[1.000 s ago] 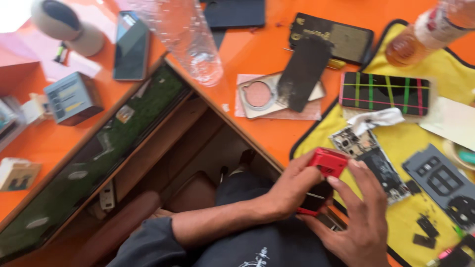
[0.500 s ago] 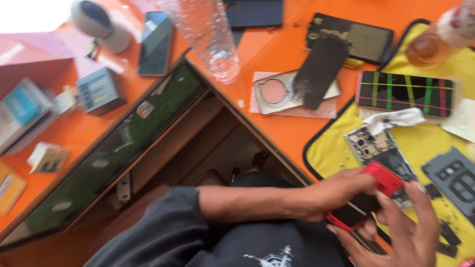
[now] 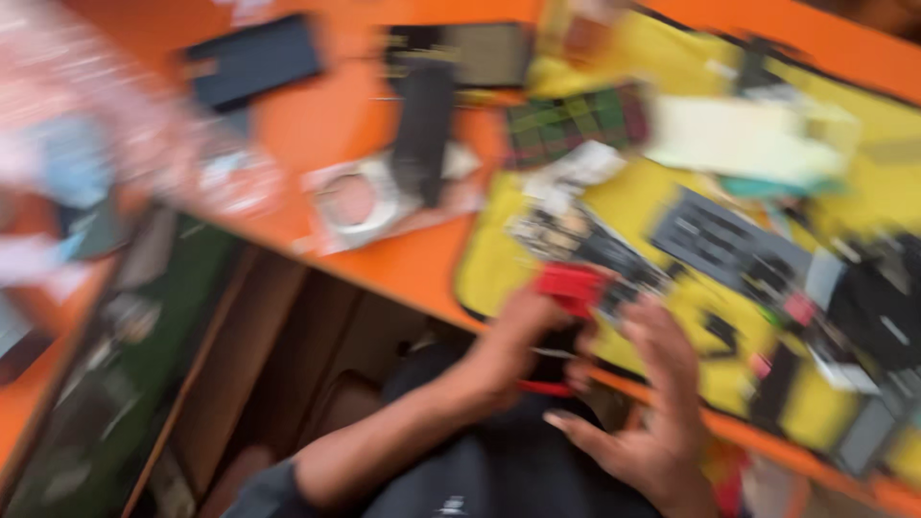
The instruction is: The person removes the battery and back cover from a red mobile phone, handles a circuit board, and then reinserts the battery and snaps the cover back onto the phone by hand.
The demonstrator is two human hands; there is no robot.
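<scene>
— Gripping something red, is it?

— Yes. The left hand (image 3: 523,341) is closed round a small red device (image 3: 568,288), right at the near edge of the yellow mat (image 3: 624,197). The picture is badly blurred, so I cannot tell exactly what the device is.

— And the other hand?

— The right hand (image 3: 652,412) sits just beside the device, fingers spread and loose, not clearly holding anything.

— What else lies by the mat?

— A dark circuit board (image 3: 724,240) rests on the mat, beyond the device. A black phone (image 3: 254,59) lies on the orange table (image 3: 326,125), well off the mat's far side.
</scene>
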